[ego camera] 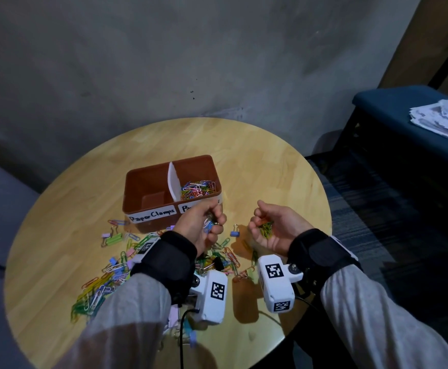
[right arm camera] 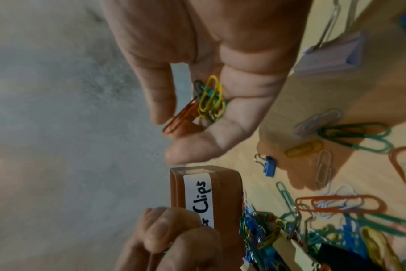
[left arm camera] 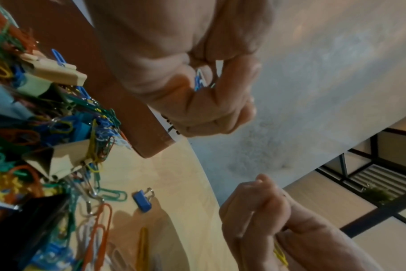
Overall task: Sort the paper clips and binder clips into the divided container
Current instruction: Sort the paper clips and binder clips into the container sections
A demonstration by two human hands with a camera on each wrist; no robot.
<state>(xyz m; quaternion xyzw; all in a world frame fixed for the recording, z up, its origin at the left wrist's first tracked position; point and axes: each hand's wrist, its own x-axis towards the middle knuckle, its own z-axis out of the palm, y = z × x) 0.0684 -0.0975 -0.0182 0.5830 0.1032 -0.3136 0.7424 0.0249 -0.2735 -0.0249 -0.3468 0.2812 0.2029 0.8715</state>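
Container (ego camera: 148,179): brown, rectangular, stood on the round table (ego camera: 270,166) toward its far side. A white divider (ego camera: 173,182) split it in two. Right section held a heap of paper clips (ego camera: 198,189); left section showed only bare floor. Front labels (ego camera: 152,214) read "Paper Clamps" on the left; the right one, half hidden in the head view, ended in "Clips" in the right wrist view.

Loose pile (ego camera: 116,267): mixed coloured paper clips and binder clips, spread on the table just in front of the container and toward the near left edge. One small blue binder clip (ego camera: 234,233) lay apart, between the two hands.

Left hand (ego camera: 203,227): raised just before the container's right label, fingers curled round a few clips (left arm camera: 199,81), blue and white.

Right hand (ego camera: 273,226): held palm up, well right of the container, fingers cupped round a small bunch (right arm camera: 208,100) of yellow, green and orange paper clips.

Surroundings: grey wall (ego camera: 164,62) behind; papers (ego camera: 444,118) on a blue bench (ego camera: 382,107) at right.
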